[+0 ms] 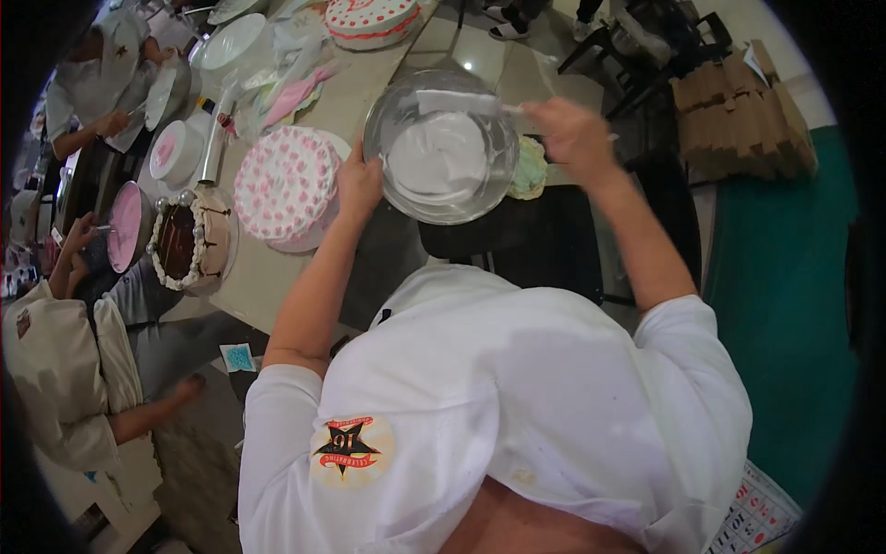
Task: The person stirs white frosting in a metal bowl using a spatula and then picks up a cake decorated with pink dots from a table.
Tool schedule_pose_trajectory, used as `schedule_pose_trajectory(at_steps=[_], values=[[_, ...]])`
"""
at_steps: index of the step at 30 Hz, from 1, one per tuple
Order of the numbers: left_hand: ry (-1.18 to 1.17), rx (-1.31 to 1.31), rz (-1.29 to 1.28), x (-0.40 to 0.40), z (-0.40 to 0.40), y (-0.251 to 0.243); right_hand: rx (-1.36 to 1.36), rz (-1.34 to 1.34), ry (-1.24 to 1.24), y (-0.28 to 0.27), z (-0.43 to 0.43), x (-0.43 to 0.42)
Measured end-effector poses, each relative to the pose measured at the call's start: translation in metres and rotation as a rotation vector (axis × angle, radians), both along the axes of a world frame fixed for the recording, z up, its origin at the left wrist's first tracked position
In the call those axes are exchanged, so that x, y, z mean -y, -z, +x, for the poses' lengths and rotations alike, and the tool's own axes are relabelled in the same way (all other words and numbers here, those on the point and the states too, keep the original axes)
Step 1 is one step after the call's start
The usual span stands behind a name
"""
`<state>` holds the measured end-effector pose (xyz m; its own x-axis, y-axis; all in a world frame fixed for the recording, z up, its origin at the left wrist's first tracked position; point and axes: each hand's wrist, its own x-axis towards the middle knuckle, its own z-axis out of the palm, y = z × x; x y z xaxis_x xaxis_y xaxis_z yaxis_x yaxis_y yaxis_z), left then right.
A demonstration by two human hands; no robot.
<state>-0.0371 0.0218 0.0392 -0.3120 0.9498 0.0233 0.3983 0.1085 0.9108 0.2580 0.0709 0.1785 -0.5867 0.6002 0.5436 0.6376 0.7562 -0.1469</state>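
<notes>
My left hand [360, 181] grips the left rim of a metal mixing bowl [453, 213], which is tilted towards me. White cream [437, 163] lies in the bowl. In my right hand [569, 135], slightly blurred, is the handle of a spatula [459, 103]; its broad, white-coated blade lies over the bowl's far inner wall. Beside the bowl on the left stands a round white cake with pink piped dots [287, 185]. A cloth or bag with a yellow-green ruffled edge [529, 168] shows between the bowl and my right forearm.
A chocolate-topped cake [176, 239], a white cake with red trim [374, 22] and a pink piping bag [294, 95] are on the table [259, 287]. Co-workers with bowls are at the left. A black chair [516, 239] stands below the bowl; stacked brown cardboard [740, 118] is at the right.
</notes>
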Motion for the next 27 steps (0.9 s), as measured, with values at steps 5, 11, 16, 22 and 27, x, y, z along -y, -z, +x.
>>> schedule_pose_trajectory(at_steps=[5, 11, 16, 22, 27], values=[[-0.046, -0.004, -0.059, 0.021, 0.024, 0.006, 0.291, -0.138, 0.077, 0.097, 0.009, 0.011], [0.059, -0.173, -0.119, 0.027, 0.031, -0.057, 0.34, -0.163, 0.129, 0.078, 0.001, -0.022], [0.136, -0.376, -0.004, 0.02, 0.039, -0.087, 0.458, -0.28, 0.255, 0.105, 0.009, -0.027], [-0.052, -0.366, -0.085, 0.004, 0.047, -0.068, 0.052, -1.175, 0.287, 0.157, -0.016, 0.004], [-0.093, -0.099, -0.041, 0.008, 0.022, -0.026, 0.124, -0.731, 0.122, 0.069, -0.025, -0.002]])
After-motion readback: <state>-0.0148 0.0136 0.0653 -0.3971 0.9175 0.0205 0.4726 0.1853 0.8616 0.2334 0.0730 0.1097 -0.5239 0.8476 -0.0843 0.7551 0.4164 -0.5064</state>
